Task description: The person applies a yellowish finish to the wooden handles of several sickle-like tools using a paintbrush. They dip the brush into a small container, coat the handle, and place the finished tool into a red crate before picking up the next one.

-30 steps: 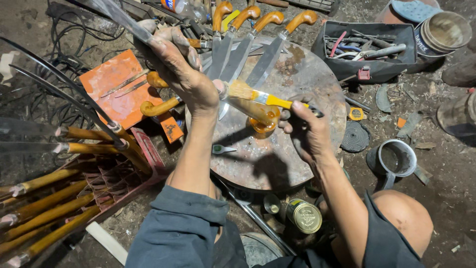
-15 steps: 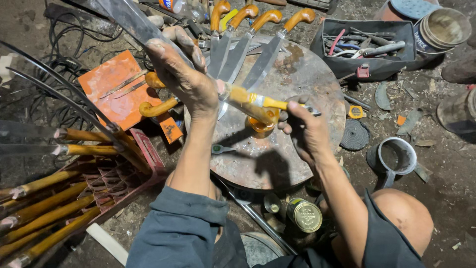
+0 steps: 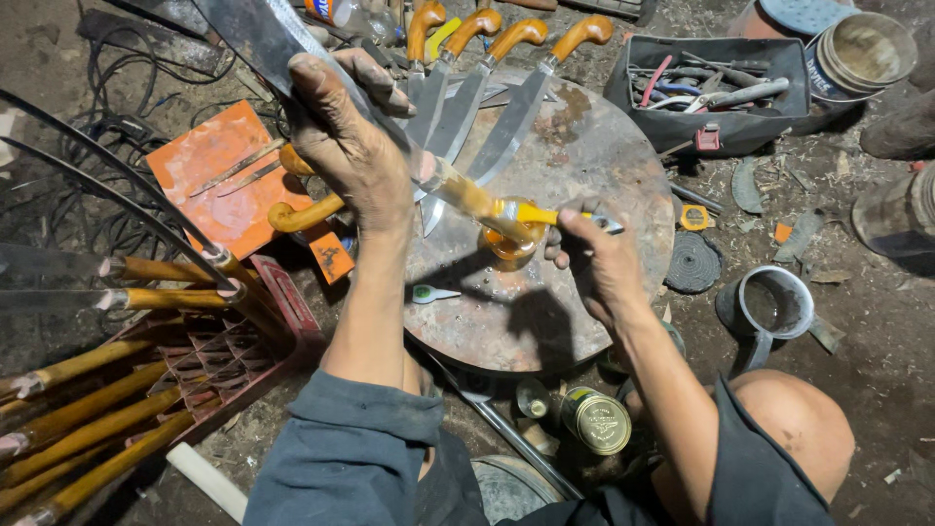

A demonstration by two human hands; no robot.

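Note:
My left hand [image 3: 353,146] grips the steel blade of a large knife [image 3: 255,34], held up over the round metal work surface [image 3: 584,253]; the knife's pale wooden handle [image 3: 466,195] points down to the right. My right hand [image 3: 596,255] holds a paintbrush with a yellow handle [image 3: 545,214], its bristles against the handle's end. Below the brush sits a small container of orange varnish [image 3: 510,244].
Three finished knives with orange-brown handles [image 3: 516,34] lie at the far side of the round surface. A red crate [image 3: 234,341] at left holds several long blades with wooden handles. A black tool tray [image 3: 711,93], buckets [image 3: 862,49], a tin can [image 3: 596,421] and a metal mug [image 3: 769,307] surround me.
My left hand has lifted and turned the knife, raising the blade toward the upper left. The brush in my right hand has stayed against the wooden handle, over the varnish container.

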